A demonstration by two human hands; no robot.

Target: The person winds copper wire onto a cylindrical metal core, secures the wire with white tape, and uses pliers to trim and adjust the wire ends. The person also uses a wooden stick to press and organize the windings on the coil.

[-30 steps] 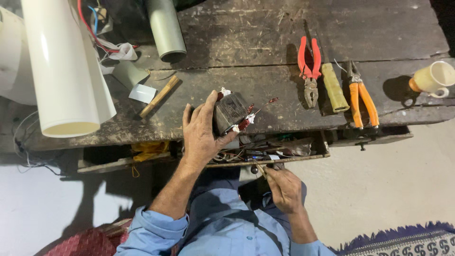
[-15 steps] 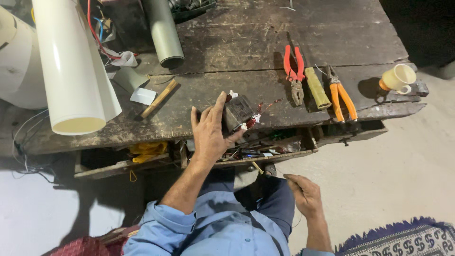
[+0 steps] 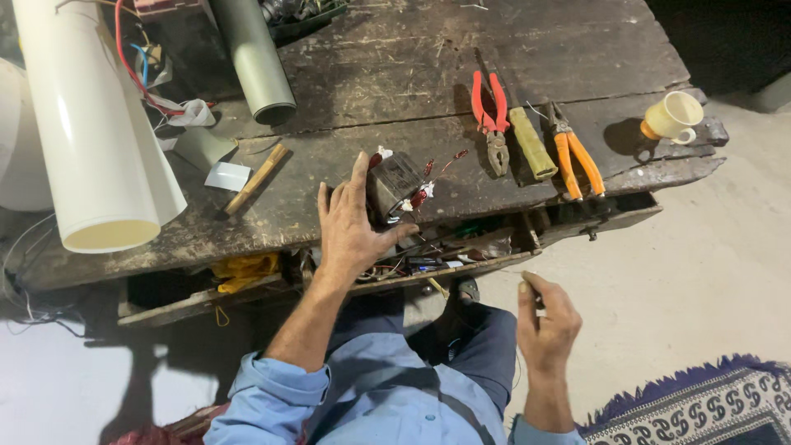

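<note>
Containers: one open drawer (image 3: 486,251) under the front edge of the surface (image 3: 412,66), holding a loose jumble of small parts and wires, individual items too small to tell; a second open compartment to its left holds a yellow bundle (image 3: 243,270); one cream cup (image 3: 674,115) with a handle stands at the right end of the surface, contents not visible. Held item: one small dark wound coil block (image 3: 394,183) with reddish wire ends and white tags, resting on the surface near its front edge, just above the drawer. Left hand (image 3: 350,227): grip wrapped around the left side of the coil block, fingers spread upward, thumb below it. Right hand (image 3: 545,321): held low over the lap, well apart from the surface, fingers pinched together on a small thin object (image 3: 537,303) too small to identify. Hand tools, three in a row to the right of the coil block: one pair of red-handled pliers (image 3: 492,115), one olive cylindrical handle (image 3: 531,144), one pair of orange-handled cutters (image 3: 573,152). Tubes, two: one large white smooth pipe (image 3: 99,132), one narrower grey-green pipe (image 3: 255,62). One short wooden stick (image 3: 257,179). Surface: dark, scarred, rough wooden planks. Floor: pale concrete, one patterned rug (image 3: 700,408) with purple fringe at lower right.
</note>
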